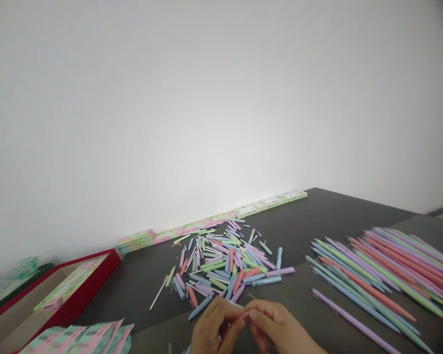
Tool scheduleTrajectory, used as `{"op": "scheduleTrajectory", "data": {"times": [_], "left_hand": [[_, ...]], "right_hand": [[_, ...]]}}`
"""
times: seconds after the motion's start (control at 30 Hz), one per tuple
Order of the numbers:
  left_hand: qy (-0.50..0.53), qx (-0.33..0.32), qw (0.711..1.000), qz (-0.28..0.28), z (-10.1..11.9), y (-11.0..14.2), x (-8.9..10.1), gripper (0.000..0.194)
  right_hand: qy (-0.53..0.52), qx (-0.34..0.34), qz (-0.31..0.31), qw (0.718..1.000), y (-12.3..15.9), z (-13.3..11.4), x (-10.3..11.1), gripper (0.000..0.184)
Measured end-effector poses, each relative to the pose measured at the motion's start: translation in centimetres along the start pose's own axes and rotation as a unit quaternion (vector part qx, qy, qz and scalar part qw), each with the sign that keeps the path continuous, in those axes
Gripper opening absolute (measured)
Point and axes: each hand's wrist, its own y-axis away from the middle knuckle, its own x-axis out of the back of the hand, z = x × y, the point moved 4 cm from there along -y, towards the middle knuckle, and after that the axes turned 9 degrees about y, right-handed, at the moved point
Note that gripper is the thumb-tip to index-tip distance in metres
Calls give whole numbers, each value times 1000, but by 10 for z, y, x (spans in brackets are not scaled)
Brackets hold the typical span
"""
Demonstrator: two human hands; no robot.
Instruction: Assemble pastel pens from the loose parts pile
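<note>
My left hand [214, 328] and my right hand [276, 325] meet at the bottom middle, fingertips pinched together. A thin whitish stick [237, 305], perhaps a pen refill, shows at the left fingers. What the right fingers pinch is hidden. Just beyond the hands lies a loose heap of pastel pen parts [221, 268]: short barrels in blue, purple, green and coral, with thin white sticks among them. A white refill-like stick [158, 292] lies apart on the heap's left.
Long pastel pens [384, 265] lie in a spread pile at right, a purple one [354, 319] nearest. Flat printed boxes [206, 223] line the wall. At left stand a red-rimmed box [96, 275] and pink-green packets [92, 339]. The table [339, 206] is dark.
</note>
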Motion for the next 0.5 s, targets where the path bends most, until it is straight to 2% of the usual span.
{"op": "scheduleTrajectory", "data": {"times": [0.07, 0.2, 0.23, 0.33, 0.37, 0.47, 0.5], "left_hand": [[-25, 3, 999, -32, 0, 0, -1, 12], [-63, 27, 996, -61, 4, -3, -2, 10], [-59, 46, 995, -66, 5, -4, -1, 14], [-13, 139, 985, -97, 3, -6, 5, 41], [-4, 171, 978, -120, 1, -5, 7, 42], [-62, 215, 948, -228, -14, 8, 12, 22], [-76, 218, 943, -238, -21, 14, 13, 15]], "right_hand": [[-77, -22, -10, 997, 1, 1, -4, 46], [-216, -58, -16, 975, 3, -2, -10, 38], [-231, -59, -20, 971, 3, -3, -11, 36], [-241, -51, -29, 969, 2, -7, -9, 36], [-238, -49, -25, 970, 2, -7, -7, 36], [-228, -50, -3, 972, 0, -9, -2, 38], [-224, -48, 3, 973, -1, -9, -1, 38]]}}
